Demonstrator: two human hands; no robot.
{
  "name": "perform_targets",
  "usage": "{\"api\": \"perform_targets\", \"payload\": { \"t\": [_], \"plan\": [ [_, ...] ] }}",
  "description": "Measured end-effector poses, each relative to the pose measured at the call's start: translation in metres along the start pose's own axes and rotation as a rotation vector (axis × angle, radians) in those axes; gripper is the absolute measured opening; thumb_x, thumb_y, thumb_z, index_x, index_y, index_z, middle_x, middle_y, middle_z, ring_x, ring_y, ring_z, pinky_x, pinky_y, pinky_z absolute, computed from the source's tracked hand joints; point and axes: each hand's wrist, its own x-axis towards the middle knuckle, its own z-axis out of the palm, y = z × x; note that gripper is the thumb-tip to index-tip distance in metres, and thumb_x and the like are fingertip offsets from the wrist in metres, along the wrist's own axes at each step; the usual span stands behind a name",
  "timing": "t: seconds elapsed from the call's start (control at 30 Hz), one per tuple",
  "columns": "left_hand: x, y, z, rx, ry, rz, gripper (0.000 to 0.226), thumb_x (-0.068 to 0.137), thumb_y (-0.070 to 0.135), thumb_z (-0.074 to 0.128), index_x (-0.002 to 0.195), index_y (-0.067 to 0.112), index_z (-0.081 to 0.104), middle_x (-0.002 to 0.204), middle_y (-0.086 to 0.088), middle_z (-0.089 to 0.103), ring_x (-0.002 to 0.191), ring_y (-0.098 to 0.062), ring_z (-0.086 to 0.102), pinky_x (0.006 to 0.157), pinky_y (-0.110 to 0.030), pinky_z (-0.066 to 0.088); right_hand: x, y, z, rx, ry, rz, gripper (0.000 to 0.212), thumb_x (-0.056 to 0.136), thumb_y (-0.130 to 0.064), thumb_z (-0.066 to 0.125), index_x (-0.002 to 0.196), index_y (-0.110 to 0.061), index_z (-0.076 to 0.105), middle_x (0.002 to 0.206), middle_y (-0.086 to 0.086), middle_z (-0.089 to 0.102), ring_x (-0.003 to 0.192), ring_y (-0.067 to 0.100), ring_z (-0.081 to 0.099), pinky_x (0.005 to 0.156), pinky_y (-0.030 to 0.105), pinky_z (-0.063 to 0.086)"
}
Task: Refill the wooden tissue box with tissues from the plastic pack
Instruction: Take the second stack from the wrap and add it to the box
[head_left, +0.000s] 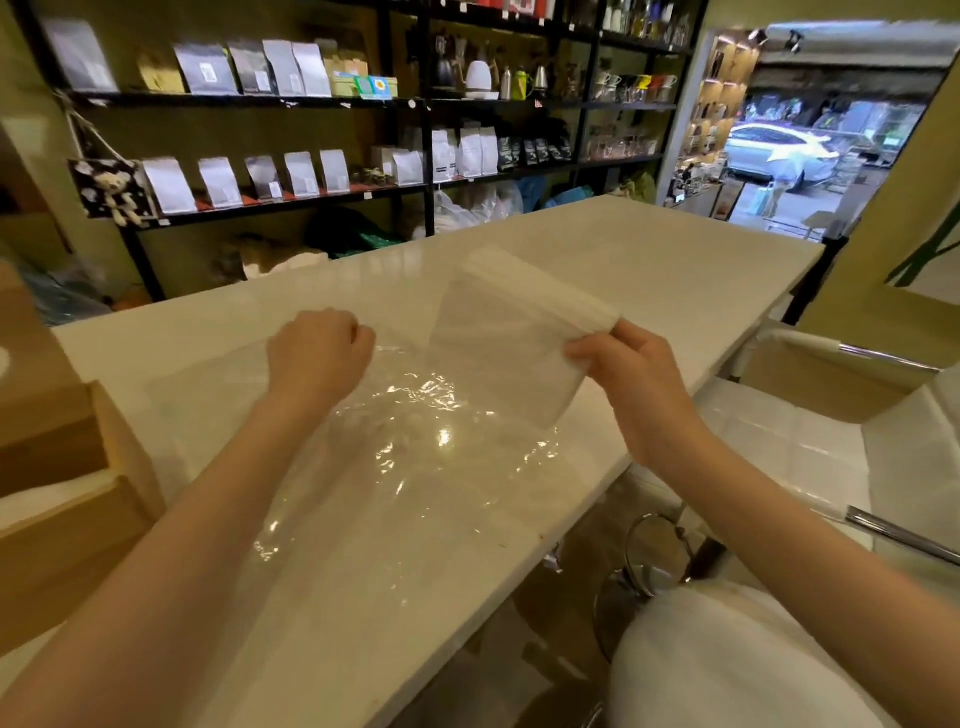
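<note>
**Inspector:** Nearest the lens are two bare forearms, both cut off by the lower frame edge. Below the right one sits a pale rounded shape (727, 660), probably the person's clothed lap, though I cannot confirm it.

**Clerk:** And the hands?

**Inspector:** The left hand (317, 353) is curled into a fist over the far edge of the clear plastic pack (415, 457). Its fingertips are tucked under, so I cannot tell how much film it actually pinches. The right hand (628, 374) pinches the near corner of the tissue stack (519, 338), thumb on top and fingers beneath, holding it tilted above the counter.

**Clerk:** Is the stack out of the pack?

**Inspector:** Hard to judge. The film is transparent and crumpled, showing mainly as glare on the white counter (675, 260). It appears to trail from the stack's lower end, but the boundary is unclear.

**Clerk:** The wooden tissue box?

**Inspector:** At the left edge, on the counter, well apart from the stack. The wooden tissue box (62, 467) is cut off by the frame, with white showing in a gap between its wooden parts. Its opening is not readable.

**Clerk:** Surroundings?

**Inspector:** Black shelving (426, 156) with pouches behind the counter, labels illegible. A white chair (810, 431) stands at right, partly cut off.
</note>
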Motion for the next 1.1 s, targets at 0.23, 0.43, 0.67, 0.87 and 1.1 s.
{"api": "perform_targets", "payload": {
  "t": [0.23,0.43,0.67,0.87,1.1],
  "plan": [
    [-0.037,0.025,-0.074,-0.946,-0.812,-0.332,0.090,0.088,0.060,0.005,0.094,-0.002,0.070,0.096,-0.017,0.074,0.091,-0.026,0.070,0.082,-0.031,0.051,0.026,-0.009,0.076,0.035,-0.179,-0.092,0.023,0.078,0.001,0.056,0.073,-0.017,0.068,0.073,-0.006,0.067,0.072,0.004,0.061,0.071,0.019,0.050],
    [-0.061,-0.042,-0.132,-1.486,-0.571,-0.618,0.101,0.074,0.079,0.015,0.107,-0.005,0.061,0.108,-0.023,0.069,0.100,-0.033,0.067,0.085,-0.039,0.052,0.020,-0.024,0.143,-0.035,-0.541,-0.427,0.031,0.077,-0.004,0.061,0.085,-0.034,0.066,0.077,-0.021,0.069,0.078,-0.003,0.060,0.071,0.013,0.048],
    [-0.093,-0.093,-0.185,-1.551,-0.124,-0.845,0.038,0.069,0.047,0.060,0.085,0.014,0.070,0.073,-0.009,0.075,0.071,-0.023,0.072,0.068,-0.033,0.058,0.012,-0.011,0.204,-0.468,-0.779,-1.277,0.037,0.085,-0.015,0.057,0.121,-0.019,0.054,0.126,0.001,0.061,0.124,0.016,0.048,0.100,0.039,0.040],
    [-0.113,-0.133,-0.200,-1.290,-0.159,-0.870,0.045,0.058,0.021,0.068,0.103,0.012,0.063,0.086,-0.007,0.076,0.074,-0.017,0.072,0.059,-0.026,0.060,0.008,0.000,0.236,-0.409,-0.904,-0.988,0.064,0.084,-0.021,0.064,0.138,-0.026,0.031,0.142,-0.016,0.036,0.133,-0.006,0.027,0.111,0.014,0.025],
    [-0.117,-0.138,-0.200,-1.439,-0.117,-0.905,0.038,0.058,0.016,0.065,0.095,0.008,0.064,0.080,-0.009,0.076,0.065,-0.019,0.073,0.051,-0.027,0.059,0.015,-0.012,0.254,0.205,-1.004,0.486,0.022,0.092,-0.013,0.047,0.105,-0.009,0.063,0.095,0.006,0.075,0.080,0.013,0.072,0.062,0.023,0.059]
  ]
}}
